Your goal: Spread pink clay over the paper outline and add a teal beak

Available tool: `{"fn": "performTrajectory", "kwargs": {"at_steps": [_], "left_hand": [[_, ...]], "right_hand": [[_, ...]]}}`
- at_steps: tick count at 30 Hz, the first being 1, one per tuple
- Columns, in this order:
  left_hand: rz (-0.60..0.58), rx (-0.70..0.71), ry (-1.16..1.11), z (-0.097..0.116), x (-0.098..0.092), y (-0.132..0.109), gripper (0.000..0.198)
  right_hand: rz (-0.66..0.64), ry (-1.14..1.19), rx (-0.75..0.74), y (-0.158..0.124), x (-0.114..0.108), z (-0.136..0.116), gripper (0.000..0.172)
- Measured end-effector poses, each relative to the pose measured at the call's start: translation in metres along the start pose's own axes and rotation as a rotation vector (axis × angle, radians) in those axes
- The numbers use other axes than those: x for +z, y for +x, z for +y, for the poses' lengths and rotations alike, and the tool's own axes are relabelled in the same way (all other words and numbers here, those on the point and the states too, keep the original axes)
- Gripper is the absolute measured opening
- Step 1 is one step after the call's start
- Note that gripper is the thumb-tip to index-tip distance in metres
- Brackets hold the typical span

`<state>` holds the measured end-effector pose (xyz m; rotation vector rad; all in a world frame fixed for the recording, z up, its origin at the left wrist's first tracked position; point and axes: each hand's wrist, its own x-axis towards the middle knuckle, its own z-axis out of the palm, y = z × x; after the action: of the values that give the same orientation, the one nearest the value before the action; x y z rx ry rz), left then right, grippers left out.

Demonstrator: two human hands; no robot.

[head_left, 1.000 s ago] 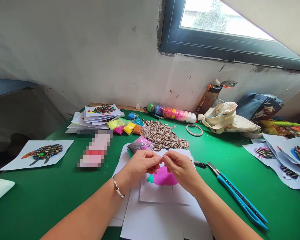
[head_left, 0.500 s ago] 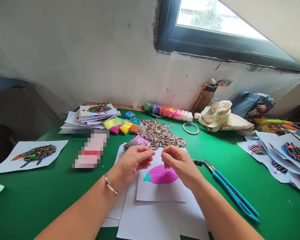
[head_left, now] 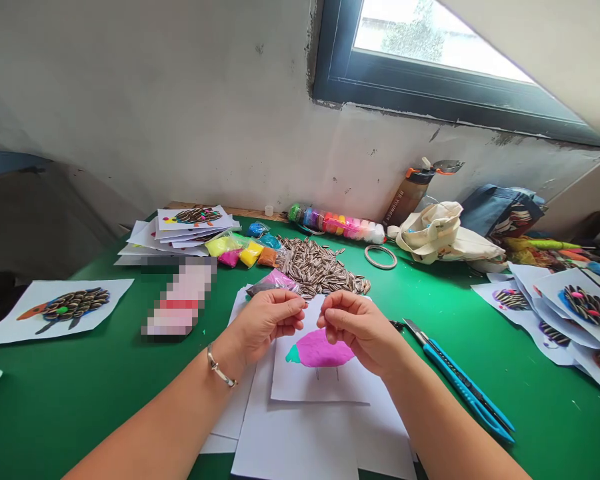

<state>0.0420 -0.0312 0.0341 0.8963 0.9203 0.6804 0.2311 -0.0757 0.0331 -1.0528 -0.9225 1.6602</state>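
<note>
My left hand (head_left: 275, 320) is closed, thumb and forefinger pinched together; what lies at the tips is too small to name. Facing it with a narrow gap between, my right hand (head_left: 357, 327) is also closed in a pinch, its contents hidden. Both are held above a white sheet (head_left: 320, 392) bearing a flat magenta clay body (head_left: 320, 350) with a teal clay head (head_left: 293, 355) and two thin drawn legs. My right hand covers part of the body's right end. Larger blank paper (head_left: 300, 440) lies beneath the sheet.
Behind my hands are a sunflower seed pile (head_left: 320, 267) and clay packets (head_left: 250, 253). A blue utility knife (head_left: 465, 383) with its blade showing lies right. Seed-covered pictures (head_left: 75, 307) sit on both sides. Farther back are a tape ring (head_left: 380, 257), bottle (head_left: 410, 197) and cloth bag (head_left: 437, 233).
My right hand's fingers have shifted slightly, with the forefinger reaching a little farther left. My left hand keeps its pinch. The whole view has moved very slightly.
</note>
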Motion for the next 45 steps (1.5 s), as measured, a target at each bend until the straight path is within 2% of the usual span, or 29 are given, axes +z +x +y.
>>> {"fn": "performTrajectory", "kwargs": {"at_steps": [5,9,16,20,24,27,34,38,40,45], "left_hand": [[0.000,-0.012,0.004,-0.001,0.000,0.000,0.029],[0.001,-0.005,-0.001,-0.001,-0.002,0.001,0.028],[0.007,-0.004,0.002,-0.001,-0.002,0.001,0.029],[0.019,-0.003,0.007,-0.001,-0.002,0.002,0.030],[0.022,0.000,0.014,-0.002,-0.002,0.003,0.029],[0.026,0.005,0.022,-0.003,-0.003,0.005,0.029],[0.022,0.017,0.046,-0.004,-0.005,0.007,0.030],[0.028,0.022,0.067,-0.006,-0.005,0.008,0.030],[0.038,0.020,0.074,-0.008,-0.005,0.010,0.031],[0.053,0.010,0.079,-0.011,-0.005,0.012,0.035]], "right_hand": [[0.018,0.048,-0.016,0.001,-0.002,0.001,0.017],[0.000,0.030,-0.010,0.001,-0.002,0.001,0.023],[-0.022,-0.090,-0.054,0.002,-0.004,0.002,0.024],[0.059,-0.146,-0.081,0.003,-0.004,0.002,0.029],[0.111,-0.303,-0.110,0.003,-0.001,0.001,0.032],[0.104,-0.398,-0.132,0.003,0.001,0.003,0.032],[0.098,-0.360,-0.139,0.006,0.001,0.014,0.028],[0.041,-0.393,-0.123,0.004,0.002,0.013,0.018],[0.024,-0.462,-0.111,0.002,0.003,0.011,0.020],[0.096,-0.588,-0.173,0.002,0.001,0.009,0.025]]}}
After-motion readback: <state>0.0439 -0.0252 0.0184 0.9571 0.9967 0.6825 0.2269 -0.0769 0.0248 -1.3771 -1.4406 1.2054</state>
